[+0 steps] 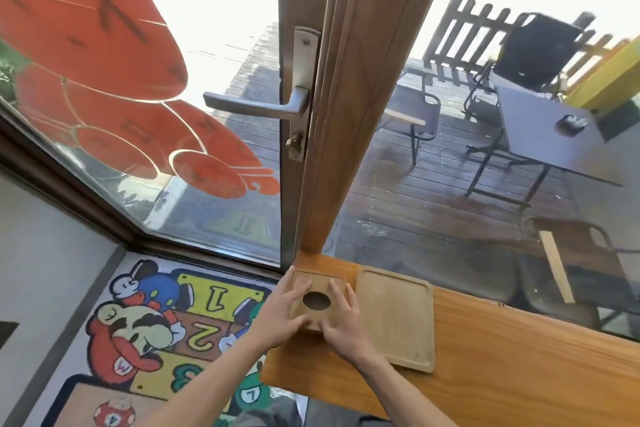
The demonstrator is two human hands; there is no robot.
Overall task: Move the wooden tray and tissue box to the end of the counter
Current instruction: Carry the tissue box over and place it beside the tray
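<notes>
A square wooden tissue box (320,282) with a dark oval hole in its top stands at the left end of the wooden counter (502,367), close to the window post. My left hand (282,310) presses on its left side and top, and my right hand (341,321) lies on its right side and front corner. Both hands grip the box between them. Just right of the box, touching or nearly touching it, a flat light wooden tray (398,317) with a raised rim lies on the counter.
A wooden window post (341,121) rises from the counter's left end. A glass door with a metal handle (256,106) is to the left. Below lies a cartoon floor mat (166,333). Behind the glass are patio chairs and a table (550,135).
</notes>
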